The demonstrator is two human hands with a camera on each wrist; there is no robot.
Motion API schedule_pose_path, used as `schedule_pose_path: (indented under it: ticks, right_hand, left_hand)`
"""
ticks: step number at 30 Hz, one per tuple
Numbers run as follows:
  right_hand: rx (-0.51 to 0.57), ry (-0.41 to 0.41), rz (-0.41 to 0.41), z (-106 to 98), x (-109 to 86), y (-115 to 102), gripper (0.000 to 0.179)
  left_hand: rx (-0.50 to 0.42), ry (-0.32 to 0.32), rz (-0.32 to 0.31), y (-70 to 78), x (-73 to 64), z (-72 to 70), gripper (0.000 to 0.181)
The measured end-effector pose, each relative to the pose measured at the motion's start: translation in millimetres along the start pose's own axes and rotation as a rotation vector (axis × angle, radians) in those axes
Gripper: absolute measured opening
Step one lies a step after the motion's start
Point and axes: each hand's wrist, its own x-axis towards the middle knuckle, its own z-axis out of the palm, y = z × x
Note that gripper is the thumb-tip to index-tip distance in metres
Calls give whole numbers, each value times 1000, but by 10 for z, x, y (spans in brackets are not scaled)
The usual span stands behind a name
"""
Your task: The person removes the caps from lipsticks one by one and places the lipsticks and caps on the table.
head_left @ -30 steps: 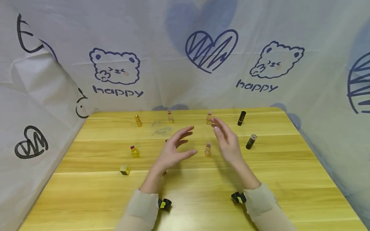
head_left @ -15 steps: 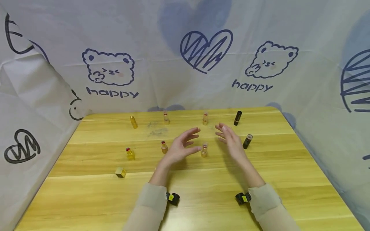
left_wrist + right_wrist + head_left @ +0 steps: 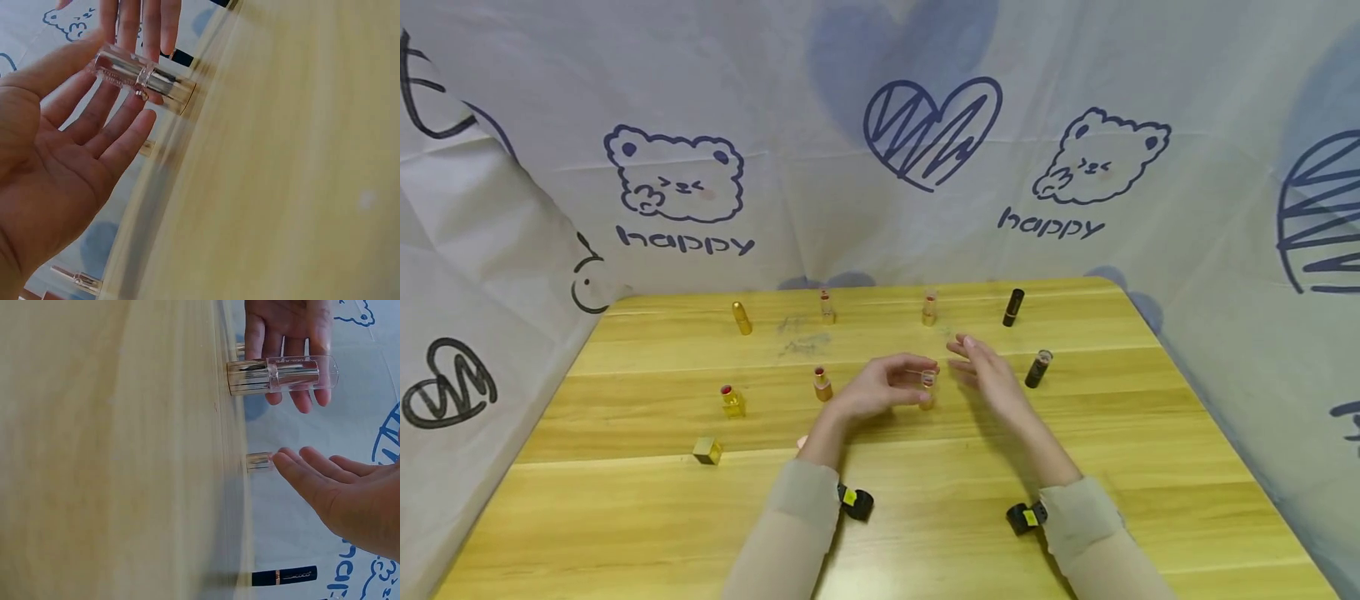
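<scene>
Yellowish wooden desk (image 3: 625, 517): left hand (image 3: 880, 387), fingers relaxed and parted about upright clear-capped lipstick (image 3: 250, 376), contact unclear; right hand (image 3: 990, 379), fingers straight, just right; pinkish object (image 3: 802, 442) mostly hidden by left wrist (image 3: 824, 440).

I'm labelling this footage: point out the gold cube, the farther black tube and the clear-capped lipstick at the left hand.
Gold cube (image 3: 707, 451): head view, middle of its body.
Farther black tube (image 3: 1012, 307): head view, mid-length.
Clear-capped lipstick (image 3: 284, 375): right wrist view, clear cap.
</scene>
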Motion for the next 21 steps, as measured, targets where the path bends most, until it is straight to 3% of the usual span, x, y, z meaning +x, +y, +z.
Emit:
schedule_pose_path:
  ticks: [8, 21]
  right_hand:
    - [-16, -67, 39, -1, -7, 15, 75]
    - [-98, -169, 49, 43, -14, 9, 77]
  left_hand:
    - [17, 32, -36, 29, 14, 58, 41]
    - [-4, 91, -7, 89, 16, 86, 34]
